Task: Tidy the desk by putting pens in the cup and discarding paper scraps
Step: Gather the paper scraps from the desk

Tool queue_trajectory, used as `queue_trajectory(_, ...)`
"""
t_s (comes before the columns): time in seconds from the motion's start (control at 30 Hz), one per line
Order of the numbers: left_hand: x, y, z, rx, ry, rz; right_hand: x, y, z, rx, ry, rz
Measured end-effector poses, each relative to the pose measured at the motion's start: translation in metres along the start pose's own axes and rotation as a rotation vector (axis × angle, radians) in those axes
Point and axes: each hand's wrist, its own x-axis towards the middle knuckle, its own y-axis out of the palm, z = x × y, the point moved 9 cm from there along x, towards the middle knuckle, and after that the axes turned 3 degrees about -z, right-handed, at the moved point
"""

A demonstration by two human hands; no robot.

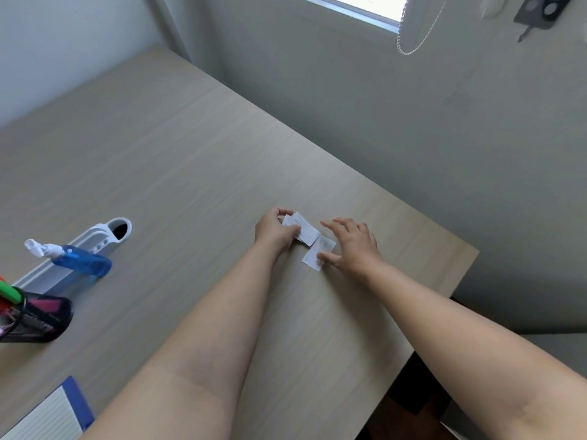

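Two hands at work on the paper scraps, at the far right part of the counter. Our left hand has its fingers pinched on a small bunch of scraps, lifted a little at one edge; we count at least two slips in that bunch, possibly more, overlap hides the rest. Our right hand lies spread and flat, grasping nothing, with its thumb pressing one loose scrap against the counter, just beside the held bunch.

Step in hand, as we judge it: gathering scraps before discarding. Next move likely calls for sliding the loose scrap toward the bunch or nipping up its edge, since thin paper lying flat gives little to grip. No bin shows in this view, so we cannot say where the scraps go.

Count elsewhere: one black mesh cup at the left edge, already holding several pens, number unclear; no pens loose on the counter that we see. One blue spray bottle, one white holder, one lined notepad.
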Motion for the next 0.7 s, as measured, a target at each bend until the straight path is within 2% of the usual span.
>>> queue_trajectory(0.2, -0.003, -0.015, 0.014, -0.144, 0.001, -0.042, -0.002, -0.001, -0.001, 0.02, 0.151, -0.045)
queue_trajectory(0.43, -0.015, -0.014, 0.026, -0.279, -0.019, 0.008, 0.003, 0.002, 0.015, 0.004, 0.185, 0.001)
queue_trajectory(0.57, -0.019, -0.013, 0.029, -0.219, 0.012, 0.018, 0.006, 0.005, 0.016, 0.043, 0.215, 0.013)
queue_trajectory(0.7, -0.021, -0.02, 0.034, -0.12, 0.018, -0.06, 0.008, 0.008, 0.017, 0.053, 0.239, 0.038)
